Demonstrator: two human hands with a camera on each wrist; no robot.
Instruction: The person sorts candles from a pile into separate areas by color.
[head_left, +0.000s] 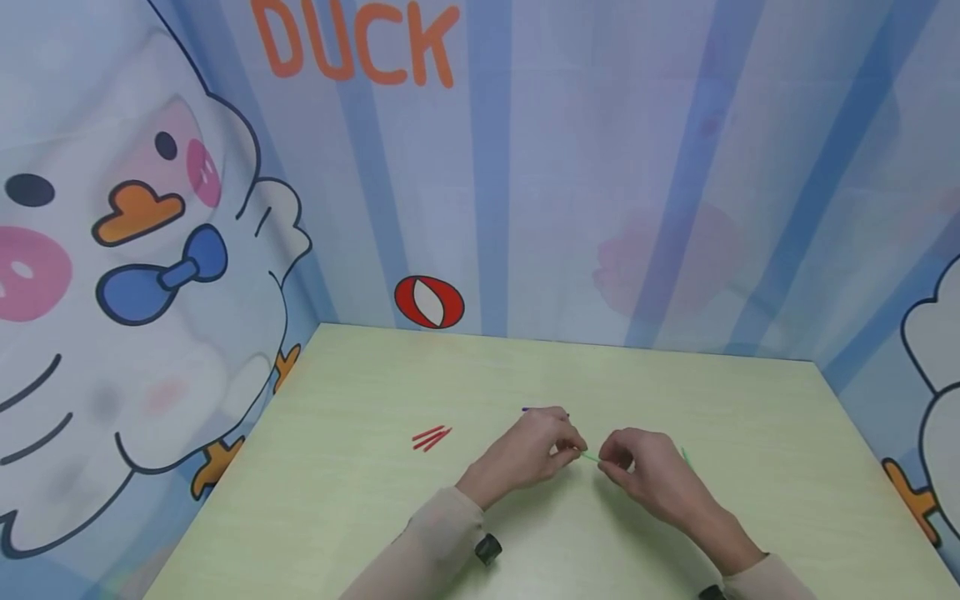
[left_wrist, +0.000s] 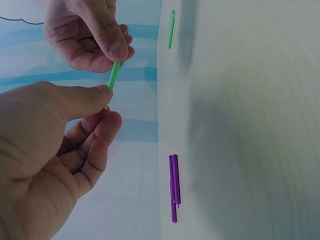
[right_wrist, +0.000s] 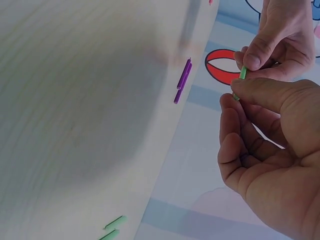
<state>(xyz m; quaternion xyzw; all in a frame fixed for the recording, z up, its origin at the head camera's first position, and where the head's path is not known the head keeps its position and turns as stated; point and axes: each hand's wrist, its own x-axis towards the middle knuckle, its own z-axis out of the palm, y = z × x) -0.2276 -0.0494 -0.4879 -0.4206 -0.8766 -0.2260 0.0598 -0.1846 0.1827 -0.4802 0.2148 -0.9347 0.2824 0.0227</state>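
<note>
A thin green candle point(head_left: 591, 457) is held between both hands over the table. My left hand point(head_left: 536, 446) pinches one end with thumb and fingertips, and only the short middle stretch of the candle point(left_wrist: 114, 75) shows between the hands. From the other side, my right hand point(head_left: 656, 475) pinches the opposite end with thumb and index finger; its other fingers curl loosely in the right wrist view. Beyond the left hand lie purple candles point(left_wrist: 175, 180), mostly hidden by it in the head view. Past the right hand, more green candles point(right_wrist: 115, 223) rest on the table.
Several red candles point(head_left: 431, 437) lie together on the pale table point(head_left: 360, 517), left of the hands. A printed curtain point(head_left: 547, 167) with a duck picture rises behind the table and along its sides. Small black devices point(head_left: 488, 549) sit at the wrists.
</note>
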